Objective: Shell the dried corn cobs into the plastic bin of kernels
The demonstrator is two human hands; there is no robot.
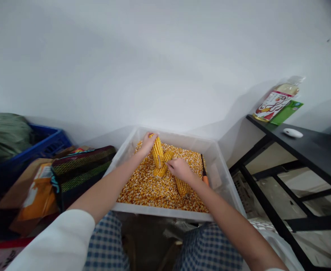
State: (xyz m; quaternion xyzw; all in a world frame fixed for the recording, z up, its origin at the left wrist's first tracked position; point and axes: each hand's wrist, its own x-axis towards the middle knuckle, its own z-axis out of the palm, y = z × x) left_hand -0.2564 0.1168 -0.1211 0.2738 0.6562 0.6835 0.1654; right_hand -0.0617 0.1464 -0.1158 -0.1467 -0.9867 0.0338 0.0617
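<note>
In the head view, both hands work among dried corn cobs in a clear plastic tub (162, 210) filled with loose yellow-orange corn kernels (145, 192). The left hand (147, 145) is toward the tub's far wall, its fingers (152, 136) curled round the top of an upright corn cob (157, 151), grasping it, with the cob's lower end down among the kernels. The right hand (180, 169) is just beside that cob, its fingers (170, 162) bent down against a short cob piece (168, 155); they touch it, but I cannot tell whether they grip it. A third cob (160, 171) sits at the foot of the upright one, and a fourth cob (181, 186) lies in the kernels beneath the right hand. An orange-handled screwdriver (205, 180) stands against the tub's right wall.

Left of the tub are a dark mesh bag (81, 169), an orange packet (38, 199) and a blue plastic crate (49, 141). Right of the tub, a black counter (303, 150) carries a labelled plastic bottle (278, 98) and a white computer mouse (292, 132).
</note>
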